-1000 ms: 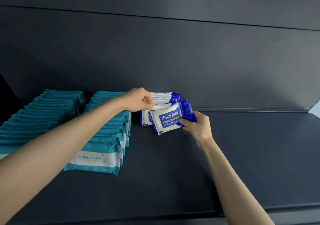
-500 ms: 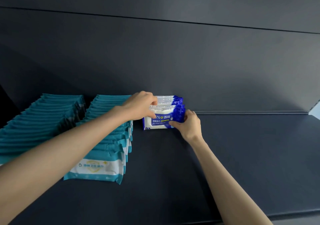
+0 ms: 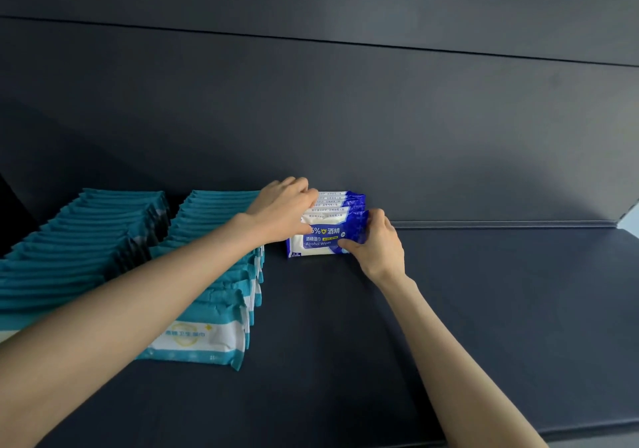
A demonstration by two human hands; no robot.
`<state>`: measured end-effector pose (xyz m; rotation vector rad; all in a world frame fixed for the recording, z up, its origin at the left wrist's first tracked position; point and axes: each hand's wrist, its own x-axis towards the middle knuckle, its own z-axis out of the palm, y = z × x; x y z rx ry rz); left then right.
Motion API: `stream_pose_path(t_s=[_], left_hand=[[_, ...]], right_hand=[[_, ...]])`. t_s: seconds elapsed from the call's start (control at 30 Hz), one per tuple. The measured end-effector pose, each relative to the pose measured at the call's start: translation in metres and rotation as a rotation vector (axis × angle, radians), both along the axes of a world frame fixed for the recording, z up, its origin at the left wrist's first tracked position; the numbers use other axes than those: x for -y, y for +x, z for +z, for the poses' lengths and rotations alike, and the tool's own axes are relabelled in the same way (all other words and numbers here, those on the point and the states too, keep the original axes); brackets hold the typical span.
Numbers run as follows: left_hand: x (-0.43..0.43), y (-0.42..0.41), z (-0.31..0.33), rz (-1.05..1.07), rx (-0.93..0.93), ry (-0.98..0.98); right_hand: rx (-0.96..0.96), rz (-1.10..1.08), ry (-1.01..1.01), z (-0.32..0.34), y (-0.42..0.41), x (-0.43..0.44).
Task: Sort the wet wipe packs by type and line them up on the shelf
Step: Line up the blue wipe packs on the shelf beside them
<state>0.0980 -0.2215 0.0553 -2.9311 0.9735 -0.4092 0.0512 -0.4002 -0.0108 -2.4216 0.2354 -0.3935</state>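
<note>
In the head view both of the person's hands meet at one spot toward the back of the dark shelf [image 3: 484, 309], and everything else lies outward from that grip. The right hand [image 3: 375, 243] pinches the right end of the front blue pack [image 3: 323, 240]: its thumb lies on the printed face and its fingers curl over the pack's upper right corner. The left hand [image 3: 283, 212] closes on the same pack from the other side, thumb on the upper left of the face, fingers curled over the top edges. The pack stands upright on its long edge between the two hands, label toward the camera (the words "Alcohol Wipes" can be read), with its bottom edge on the shelf.

Directly behind the grip, the blue row [image 3: 340, 198] of matching packs stands upright, running back to the dark back panel [image 3: 345, 119]; the held pack touches the front of that row.

Just to the left of the grip, under the left forearm, runs the near teal row [image 3: 221, 275], its packs leaning one on another and reaching much farther toward the camera than the blue ones. Farther left again, apart from it by a narrow gap, lies the far teal row [image 3: 86, 240], cut off by the frame's edge.

To the right of the grip lies only bare shelf surface.
</note>
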Motion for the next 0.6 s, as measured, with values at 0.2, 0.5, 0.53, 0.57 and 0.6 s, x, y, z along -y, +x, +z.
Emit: stream_pose_path(t_s=[0.2, 0.5, 0.53, 0.57, 0.6], left_hand=[[-0.002, -0.007, 0.003, 0.031, -0.036, 0.022], [0.008, -0.050, 0.021, -0.027, -0.007, -0.177], [0.013, -0.059, 0.021, -0.057, 0.005, -0.219], [0.018, -0.069, 0.022, -0.091, 0.018, -0.268], [0.023, -0.079, 0.021, -0.131, 0.034, -0.315]], right_hand=[[-0.035, 0.002, -0.093, 0.010, -0.012, -0.003], [0.100, -0.051, -0.184, 0.046, -0.068, 0.009], [0.118, -0.059, -0.192, 0.050, -0.078, 0.012], [0.140, -0.072, -0.197, 0.053, -0.089, 0.016], [0.168, -0.088, -0.200, 0.055, -0.101, 0.020]])
